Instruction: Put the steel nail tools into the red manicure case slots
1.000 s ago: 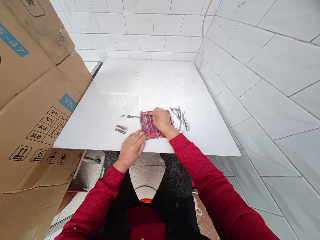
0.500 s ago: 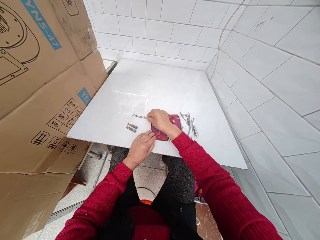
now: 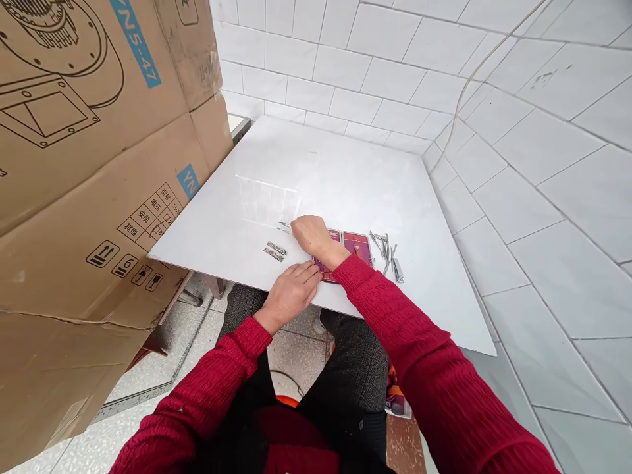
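A purple-red manicure case (image 3: 356,245) lies unfolded on the white board, partly covered by my right hand and sleeve. My left hand (image 3: 292,293) rests at the board's front edge, its fingertips pressed together on the case's near left corner. Beyond the case's left side, my right hand (image 3: 312,234) is closed, fingers down at the end of a slim metal tool (image 3: 284,227). Its fingertips are mostly hidden. Two nail clippers (image 3: 274,251) lie side by side left of the case. Close to its right side are metal nippers (image 3: 380,242) and another nail clipper (image 3: 397,270).
The white board (image 3: 355,164) reaches back to the tiled wall (image 3: 340,69). A tall cardboard box (image 3: 123,178) stands against its left side. A pale cable (image 3: 459,99) hangs down the wall at the back right. My legs are under the board's front edge.
The view has turned, so the board and things appear farther right. My right hand has moved left across the board, covering more of the slim tool. My left hand stays at the case's corner.
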The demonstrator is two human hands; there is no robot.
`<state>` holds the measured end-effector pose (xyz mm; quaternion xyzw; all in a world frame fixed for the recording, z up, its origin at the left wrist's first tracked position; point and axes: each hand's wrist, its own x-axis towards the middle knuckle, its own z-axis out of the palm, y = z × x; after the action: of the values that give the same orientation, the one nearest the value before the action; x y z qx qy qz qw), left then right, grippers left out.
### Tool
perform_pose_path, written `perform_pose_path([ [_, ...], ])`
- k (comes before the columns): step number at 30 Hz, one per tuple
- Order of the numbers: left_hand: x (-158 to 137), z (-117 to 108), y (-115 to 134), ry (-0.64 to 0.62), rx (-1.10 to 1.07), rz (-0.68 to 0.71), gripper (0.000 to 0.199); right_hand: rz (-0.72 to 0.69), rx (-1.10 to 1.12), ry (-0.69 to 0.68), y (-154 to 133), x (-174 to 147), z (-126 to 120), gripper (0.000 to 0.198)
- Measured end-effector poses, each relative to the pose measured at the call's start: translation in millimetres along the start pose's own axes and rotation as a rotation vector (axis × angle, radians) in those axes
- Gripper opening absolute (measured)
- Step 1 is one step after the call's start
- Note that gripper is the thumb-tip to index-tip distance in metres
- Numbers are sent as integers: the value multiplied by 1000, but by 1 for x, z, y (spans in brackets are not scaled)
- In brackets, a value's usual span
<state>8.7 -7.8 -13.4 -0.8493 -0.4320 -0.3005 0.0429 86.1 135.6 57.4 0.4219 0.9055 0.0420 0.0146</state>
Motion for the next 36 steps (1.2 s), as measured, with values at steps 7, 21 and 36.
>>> perform_pose_path([
  [7,-1,1,0,8,12,5,26,57,35,-79,0,6,-6,22],
  [21,-1,3,-2,31,32,18,28,138,716,2,34,-17,2,14],
  [36,3,1,-5,46,38,22,31,182,1713,188,87,-66,27,72],
])
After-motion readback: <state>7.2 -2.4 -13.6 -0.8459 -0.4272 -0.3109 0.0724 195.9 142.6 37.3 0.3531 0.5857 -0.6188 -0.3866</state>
